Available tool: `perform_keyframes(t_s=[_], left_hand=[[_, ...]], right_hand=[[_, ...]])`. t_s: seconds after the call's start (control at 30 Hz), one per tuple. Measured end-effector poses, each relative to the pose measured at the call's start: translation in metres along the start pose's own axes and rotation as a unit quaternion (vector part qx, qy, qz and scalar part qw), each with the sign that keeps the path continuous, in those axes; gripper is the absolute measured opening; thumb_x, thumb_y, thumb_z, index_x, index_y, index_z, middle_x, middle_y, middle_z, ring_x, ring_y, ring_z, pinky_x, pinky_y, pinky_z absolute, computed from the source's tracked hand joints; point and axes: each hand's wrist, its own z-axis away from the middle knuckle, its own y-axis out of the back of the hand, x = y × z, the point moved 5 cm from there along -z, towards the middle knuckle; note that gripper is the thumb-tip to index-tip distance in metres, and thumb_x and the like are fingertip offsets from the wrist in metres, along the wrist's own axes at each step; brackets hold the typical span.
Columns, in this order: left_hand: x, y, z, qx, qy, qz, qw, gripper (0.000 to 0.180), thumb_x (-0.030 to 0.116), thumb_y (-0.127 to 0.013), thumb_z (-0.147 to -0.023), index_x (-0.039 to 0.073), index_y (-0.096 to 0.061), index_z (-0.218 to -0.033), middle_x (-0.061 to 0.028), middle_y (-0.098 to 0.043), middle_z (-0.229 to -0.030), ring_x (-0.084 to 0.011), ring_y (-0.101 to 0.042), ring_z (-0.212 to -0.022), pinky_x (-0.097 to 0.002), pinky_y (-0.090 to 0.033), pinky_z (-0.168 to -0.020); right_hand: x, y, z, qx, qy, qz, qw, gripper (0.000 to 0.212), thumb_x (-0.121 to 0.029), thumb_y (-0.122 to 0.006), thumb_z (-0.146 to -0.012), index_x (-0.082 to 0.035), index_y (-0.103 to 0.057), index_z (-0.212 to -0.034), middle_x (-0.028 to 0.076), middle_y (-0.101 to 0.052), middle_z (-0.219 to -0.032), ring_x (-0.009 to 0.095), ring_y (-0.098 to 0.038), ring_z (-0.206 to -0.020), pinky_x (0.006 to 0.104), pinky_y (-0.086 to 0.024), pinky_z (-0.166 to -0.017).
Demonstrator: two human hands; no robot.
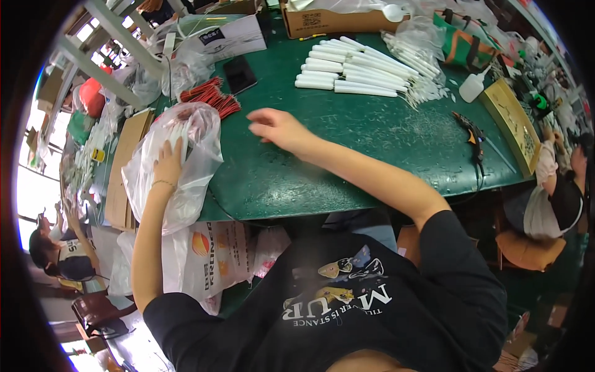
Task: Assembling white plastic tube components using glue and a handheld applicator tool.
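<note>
My left hand point(167, 162) reaches over a clear plastic bag point(207, 146) at the left of the table. Its fingers are stretched out over white sticks point(178, 131) in the bag's mouth, and it does not appear to grip one. My right hand point(280, 130) hovers over the green table point(273, 180) with loosely bent fingers, somewhat apart, and nothing visible in them. Just beyond the bag lies a bundle of red wires point(214, 98). Farther right, a pile of white candle-shaped sticks point(353, 67) lies in rows, thin leads at their right ends.
A dark phone point(240, 74) lies behind the wires. Cardboard boxes point(328, 23) stand along the back. At right are a white squeeze bottle point(473, 85), a black-and-orange corded tool point(474, 139) and a shallow yellow box point(511, 124). Flattened cardboard point(121, 180) borders the bag. Other people sit at both sides.
</note>
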Motion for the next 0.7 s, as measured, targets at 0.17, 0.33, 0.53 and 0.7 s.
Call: perform_keyframes(t_s=[0.17,0.33,0.53,0.7], left_hand=[[0.065,0.158,0.017,0.133,-0.034,0.178,0.975,0.025,0.008,-0.053,-0.09,0.007,-0.062,-0.113,-0.0184,-0.063,-0.109,-0.0334,-0.062,-0.1,-0.0376,-0.048,-0.083],[0.218,0.204,0.006,0.184,-0.304,0.413,0.839,0.023,0.013,-0.059,-0.085,0.004,-0.062,-0.106,-0.0146,-0.064,-0.103,-0.0325,-0.061,-0.095,-0.0386,-0.049,-0.084],[0.297,0.128,-0.112,0.256,-0.33,0.348,0.839,0.036,0.023,-0.067,-0.082,0.004,-0.059,-0.111,-0.0122,-0.059,-0.116,-0.0315,-0.054,-0.11,-0.0392,-0.044,-0.094],[0.312,0.128,-0.129,0.248,-0.343,0.311,0.851,0.043,0.03,-0.072,-0.078,0.004,-0.059,-0.109,-0.0123,-0.055,-0.118,-0.0306,-0.051,-0.113,-0.0391,-0.042,-0.097]], right_hand=[[-0.012,0.128,0.069,0.082,0.114,0.351,0.926,0.021,-0.018,-0.06,-0.089,-0.005,-0.066,-0.105,0.009,-0.067,-0.099,0.019,-0.063,-0.092,0.0304,-0.049,-0.081],[-0.02,0.222,0.092,0.21,0.173,0.552,0.788,0.015,-0.015,-0.065,-0.082,-0.006,-0.065,-0.094,0.01,-0.063,-0.094,0.03,-0.058,-0.091,0.0375,-0.047,-0.08],[-0.02,0.22,0.079,0.22,0.202,0.628,0.718,0.022,-0.017,-0.07,-0.077,-0.009,-0.064,-0.097,0.007,-0.057,-0.099,0.028,-0.054,-0.096,0.0378,-0.045,-0.08],[-0.019,0.223,0.076,0.207,0.2,0.661,0.693,0.027,-0.021,-0.072,-0.074,-0.009,-0.065,-0.098,0.006,-0.055,-0.099,0.027,-0.052,-0.098,0.0393,-0.042,-0.081]])
